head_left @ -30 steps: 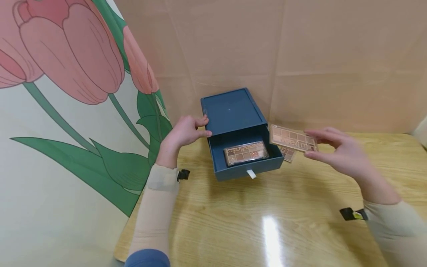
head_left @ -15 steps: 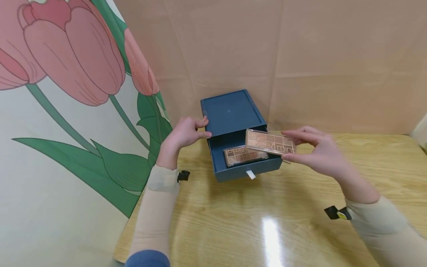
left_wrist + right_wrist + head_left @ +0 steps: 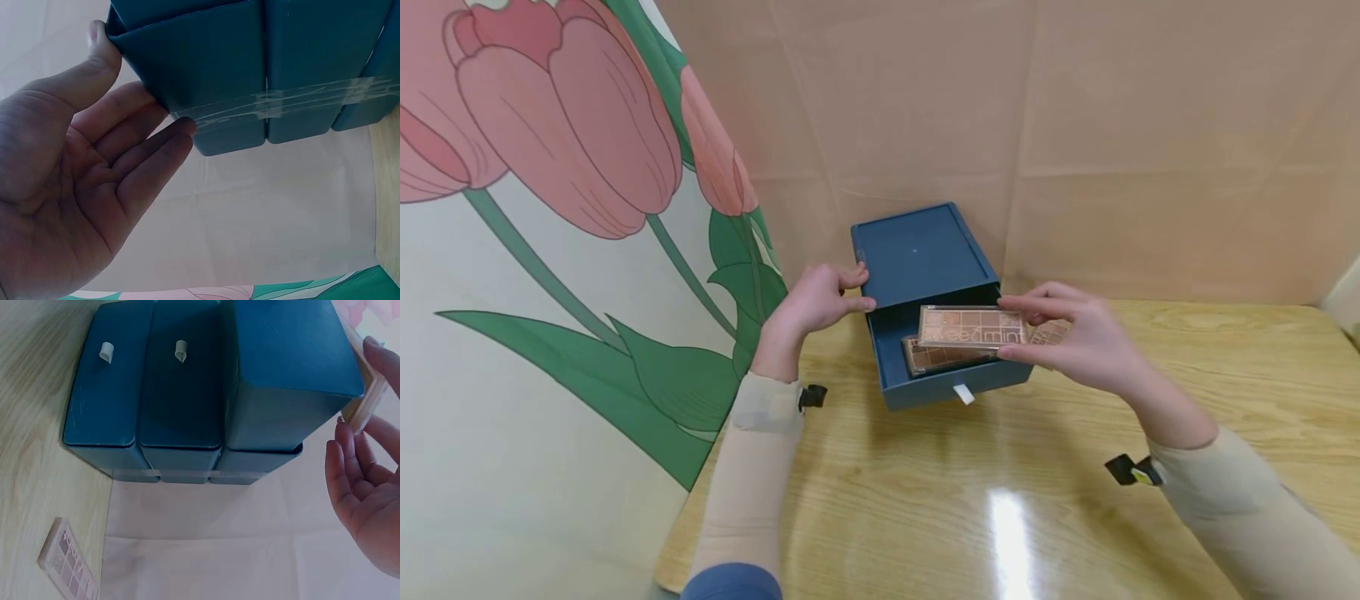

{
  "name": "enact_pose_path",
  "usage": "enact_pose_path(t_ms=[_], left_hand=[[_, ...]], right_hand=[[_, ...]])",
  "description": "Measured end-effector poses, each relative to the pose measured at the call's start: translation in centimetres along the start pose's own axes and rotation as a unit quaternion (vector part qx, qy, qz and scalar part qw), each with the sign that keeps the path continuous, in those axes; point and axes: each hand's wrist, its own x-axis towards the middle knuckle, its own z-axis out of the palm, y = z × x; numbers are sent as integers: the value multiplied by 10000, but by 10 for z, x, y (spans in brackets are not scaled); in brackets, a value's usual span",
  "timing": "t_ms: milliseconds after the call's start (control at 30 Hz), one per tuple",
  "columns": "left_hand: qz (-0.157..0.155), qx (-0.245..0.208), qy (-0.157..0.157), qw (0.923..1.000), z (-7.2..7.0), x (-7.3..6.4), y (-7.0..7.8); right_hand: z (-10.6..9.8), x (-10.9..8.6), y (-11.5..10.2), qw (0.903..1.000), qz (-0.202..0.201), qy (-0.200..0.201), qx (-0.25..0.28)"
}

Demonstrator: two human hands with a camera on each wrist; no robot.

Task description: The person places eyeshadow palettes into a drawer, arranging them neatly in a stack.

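A blue drawer cabinet [image 3: 917, 254] stands against the back cloth, its top drawer [image 3: 891, 392] pulled out. My left hand [image 3: 814, 307] touches the cabinet's left side, thumb near the front edge and the other fingers extended along the side. Between thumb and fingers, my right hand [image 3: 1078, 337] pinches the right end of a clear-lidded eyeshadow palette [image 3: 962, 327], held over the drawer. Beneath it, a darker eyeshadow palette [image 3: 928, 358] lies inside the drawer, partly covered from view. Another palette [image 3: 67, 559] lies on the table to the cabinet's right.
Two lower drawers [image 3: 181, 394] with white pull tabs sit shut below the top one. Clear tape [image 3: 312, 97] runs along the cabinet's side. A tulip-printed panel [image 3: 587, 275] borders the wooden table [image 3: 925, 500] at left, and beige cloth [image 3: 1150, 150] hangs behind.
My right hand has carried its palette leftward from the drawer's right side to over the drawer, levelling it and overlapping the palette inside. My left hand has stayed in place.
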Motion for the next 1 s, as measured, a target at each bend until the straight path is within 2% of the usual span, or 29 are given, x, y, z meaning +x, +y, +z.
enact_pose_path(t_ms=[200,367,600,800,1000], left_hand=[[-37,18,-1,10000,-1,0,1],[-69,37,-16,10000,-1,0,2],[-60,54,-9,10000,-1,1,1],[-98,51,22,9999,1,4,2],[0,25,-3,10000,0,5,3]], right_hand=[[3,11,-4,9987,-160,-411,-271],[6,17,-5,9978,-227,-608,-100],[8,21,0,9951,-431,-879,-164],[4,26,7,9930,-541,-1036,-166],[4,26,7,9924,-506,-1105,-177]])
